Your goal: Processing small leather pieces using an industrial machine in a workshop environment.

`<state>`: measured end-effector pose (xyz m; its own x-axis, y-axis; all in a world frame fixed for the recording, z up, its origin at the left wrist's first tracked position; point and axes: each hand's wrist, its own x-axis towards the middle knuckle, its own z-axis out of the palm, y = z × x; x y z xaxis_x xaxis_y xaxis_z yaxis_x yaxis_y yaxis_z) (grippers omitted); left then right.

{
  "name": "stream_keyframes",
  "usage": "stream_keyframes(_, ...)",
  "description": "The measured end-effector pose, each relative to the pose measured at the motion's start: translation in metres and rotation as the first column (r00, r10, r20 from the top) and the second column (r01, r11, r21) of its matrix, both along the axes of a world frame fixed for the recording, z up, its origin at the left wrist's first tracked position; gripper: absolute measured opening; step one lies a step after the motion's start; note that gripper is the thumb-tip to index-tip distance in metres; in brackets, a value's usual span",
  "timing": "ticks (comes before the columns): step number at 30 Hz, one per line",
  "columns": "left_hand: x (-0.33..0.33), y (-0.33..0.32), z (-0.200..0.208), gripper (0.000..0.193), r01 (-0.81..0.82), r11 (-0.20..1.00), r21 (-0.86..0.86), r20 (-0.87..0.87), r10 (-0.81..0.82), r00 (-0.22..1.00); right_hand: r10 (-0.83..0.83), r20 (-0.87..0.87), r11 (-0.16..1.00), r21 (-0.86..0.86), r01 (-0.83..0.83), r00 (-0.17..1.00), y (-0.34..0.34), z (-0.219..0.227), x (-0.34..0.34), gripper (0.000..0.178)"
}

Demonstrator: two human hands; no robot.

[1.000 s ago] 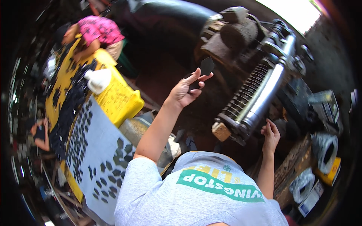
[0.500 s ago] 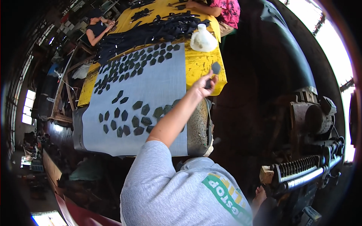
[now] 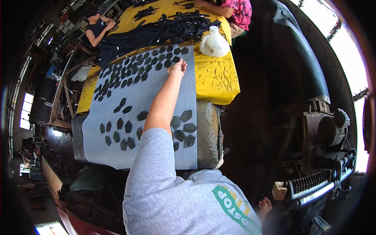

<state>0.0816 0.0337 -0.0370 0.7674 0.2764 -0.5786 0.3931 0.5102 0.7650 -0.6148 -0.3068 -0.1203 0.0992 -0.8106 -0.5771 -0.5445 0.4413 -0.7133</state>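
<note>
Dark pentagon-shaped pieces (image 3: 126, 73) lie in rows across a long grey sheet (image 3: 156, 87). Stretched forward over the sheet's far right part is my left hand (image 3: 178, 68). Its fingers are curled together just beside a dark pentagon (image 3: 176, 59); anything inside them is hidden. A looser group of larger pentagons (image 3: 186, 115) lies nearer to me, partly covered by my left forearm. Low on the right, my right hand (image 3: 265, 205) is raised in the air, fingers apart, with nothing visible in it. It is close to a wooden block (image 3: 279, 190) on a machine.
A yellow-covered table (image 3: 216, 78) bears a white plastic jug (image 3: 214, 42) and a heap of black straps (image 3: 156, 32). Two people sit at its far end and far left. A machine with a metal roller (image 3: 325, 188) stands right, below a large dark roll (image 3: 301, 51).
My left hand has swung left from above the yellow table onto the grey sheet; the pentagon at its fingertips no longer shows there. My right hand has shifted slightly away from the wooden block.
</note>
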Motion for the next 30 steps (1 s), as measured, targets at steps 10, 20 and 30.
stream_keyframes(10,0.019,-0.006,0.004,0.007,-0.021,1.0,0.011,-0.095,0.022,0.995,0.004,0.011,0.997,0.074,-0.005,1.0,0.013,-0.019,-0.024,0.015)
stream_keyframes(20,-0.008,-0.012,0.012,0.012,0.081,0.963,0.258,0.008,-0.086,0.996,0.096,-0.046,0.995,-0.023,-0.097,0.994,0.012,-0.019,-0.013,0.016)
stream_keyframes(30,-0.03,0.002,-0.004,0.015,0.03,0.959,0.282,0.246,-0.103,0.964,0.171,0.055,0.979,-0.118,-0.164,0.984,0.009,-0.014,-0.007,0.018)
